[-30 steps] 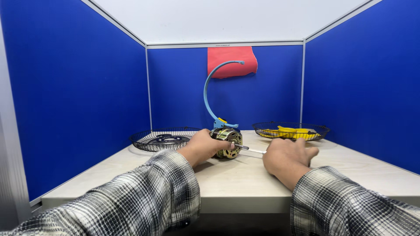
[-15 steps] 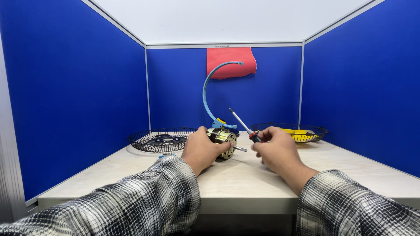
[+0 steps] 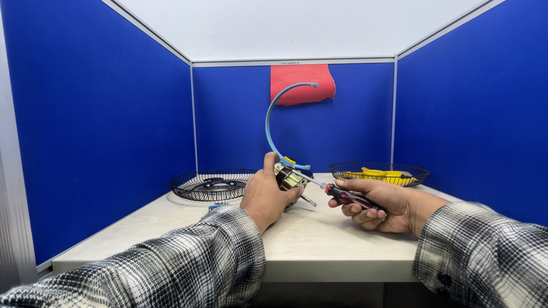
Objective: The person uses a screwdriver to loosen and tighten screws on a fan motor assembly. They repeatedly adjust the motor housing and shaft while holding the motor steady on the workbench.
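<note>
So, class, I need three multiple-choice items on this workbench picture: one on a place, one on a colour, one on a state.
1. Where is the wire basket with yellow parts?
A. back right of the table
B. back left
C. on the floor

2. What colour is the cloth on the back wall?
A. green
B. red
C. white

3. What is the right hand doing?
A. resting empty
B. gripping a screwdriver
C. holding a cup

Answers: 1 A, it sits beyond the right hand; 2 B, plainly red against blue; 3 B, fingers wrap the handle, tip at the motor in the left hand.
</note>
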